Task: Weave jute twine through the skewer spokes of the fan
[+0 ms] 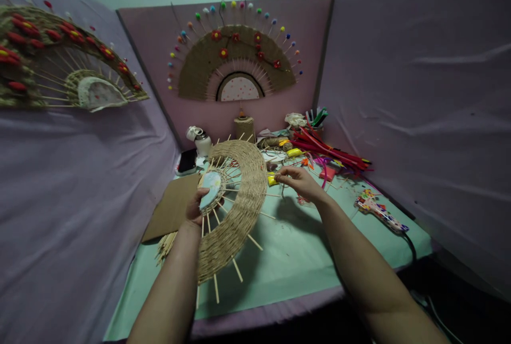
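A half-round fan [250, 184] of woven twine on thin wooden sticks is held tilted above the table. My left hand [195, 208] is closed around its pale blue centre piece, thumb on the front and the other fingers behind. Bare stick ends stand out past the outer woven band. My right hand [297, 180] is at the fan's right edge, its thumb and fingers pinched together at the tip of one stick. Behind those fingertips lies a small yellow packet [272, 180].
Cardboard [171, 206] and a bundle of sticks [165, 245] lie left, near a phone [187, 161] and white jar [203, 144]. A twine spool [244, 128] stands behind. Red pipe cleaners [331, 149] and a corded glue gun [381, 213] are right. Finished fans [195, 78] hang on the walls.
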A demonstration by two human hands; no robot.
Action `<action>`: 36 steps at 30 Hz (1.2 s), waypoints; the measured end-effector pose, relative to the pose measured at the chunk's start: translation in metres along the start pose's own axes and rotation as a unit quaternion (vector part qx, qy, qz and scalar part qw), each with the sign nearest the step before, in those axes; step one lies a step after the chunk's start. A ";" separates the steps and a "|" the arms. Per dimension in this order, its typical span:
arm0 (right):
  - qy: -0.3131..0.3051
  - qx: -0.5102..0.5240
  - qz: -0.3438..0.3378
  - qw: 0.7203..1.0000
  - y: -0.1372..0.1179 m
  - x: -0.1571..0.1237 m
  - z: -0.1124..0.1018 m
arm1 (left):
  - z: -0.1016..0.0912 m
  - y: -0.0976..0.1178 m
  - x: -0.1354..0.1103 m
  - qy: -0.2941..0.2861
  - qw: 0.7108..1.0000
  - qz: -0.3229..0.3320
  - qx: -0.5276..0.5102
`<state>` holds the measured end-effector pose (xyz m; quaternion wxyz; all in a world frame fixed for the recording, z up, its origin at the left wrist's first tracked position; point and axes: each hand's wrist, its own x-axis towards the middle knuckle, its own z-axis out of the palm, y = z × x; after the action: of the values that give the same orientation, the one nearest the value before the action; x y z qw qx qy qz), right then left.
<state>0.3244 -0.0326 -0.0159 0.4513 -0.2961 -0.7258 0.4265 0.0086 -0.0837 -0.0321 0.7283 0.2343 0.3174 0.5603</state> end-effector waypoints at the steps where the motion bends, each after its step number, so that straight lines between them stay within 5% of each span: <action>1: -0.019 0.040 0.009 0.999 -0.001 -0.001 -0.001 | -0.002 0.000 0.000 -0.002 1.000 -0.003 -0.008; 5: -0.073 0.160 0.032 0.984 -0.003 -0.005 -0.005 | -0.008 0.001 -0.001 -0.028 0.999 -0.016 0.005; 9: -0.045 0.213 0.063 0.974 0.001 -0.006 -0.007 | -0.008 0.000 -0.002 -0.053 0.996 -0.044 0.055; 22: 0.116 0.090 0.011 0.989 0.007 0.002 -0.008 | 0.011 -0.002 -0.005 -0.037 0.994 -0.045 0.093; 36: 0.094 0.007 0.018 0.995 0.001 0.001 -0.012 | 0.005 0.000 -0.007 -0.015 0.992 -0.057 0.108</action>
<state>0.3352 -0.0265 -0.0137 0.5119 -0.3448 -0.6714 0.4102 0.0113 -0.0899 -0.0272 0.7344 0.3016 0.3779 0.4763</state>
